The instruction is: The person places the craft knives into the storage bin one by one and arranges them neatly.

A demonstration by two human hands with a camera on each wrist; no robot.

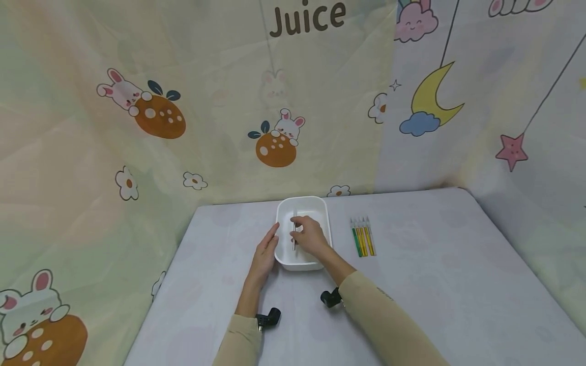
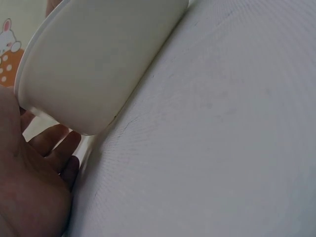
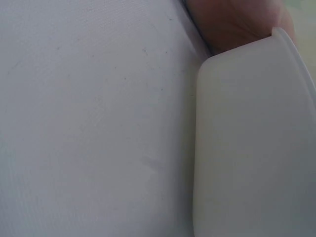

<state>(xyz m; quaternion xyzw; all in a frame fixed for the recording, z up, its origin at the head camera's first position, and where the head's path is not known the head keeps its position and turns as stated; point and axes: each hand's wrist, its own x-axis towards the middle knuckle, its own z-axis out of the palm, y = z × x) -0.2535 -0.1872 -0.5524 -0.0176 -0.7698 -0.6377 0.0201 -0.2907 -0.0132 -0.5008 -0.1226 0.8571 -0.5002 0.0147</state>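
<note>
A white rectangular tray (image 1: 305,266) with rounded corners stands on the table near its far edge. My left hand (image 1: 262,258) lies along the tray's left side with fingers extended; in the left wrist view this hand (image 2: 34,182) is at the outer wall, under the rim. Over the inside of the tray, my right hand (image 1: 313,239) pinches a slim silver pen-like tool (image 1: 294,245) with a pale, see-through far end, held lengthwise to the tray. The right wrist view has the tray's outer wall (image 3: 256,143), and the right hand's grip is hidden there.
To the right of the tray, several slim pen-like tools (image 1: 363,240) with green and gold barrels and pale tips lie side by side. A white cloth covers the table (image 1: 435,274). Printed curtains (image 1: 220,117) hang right behind the table's far edge.
</note>
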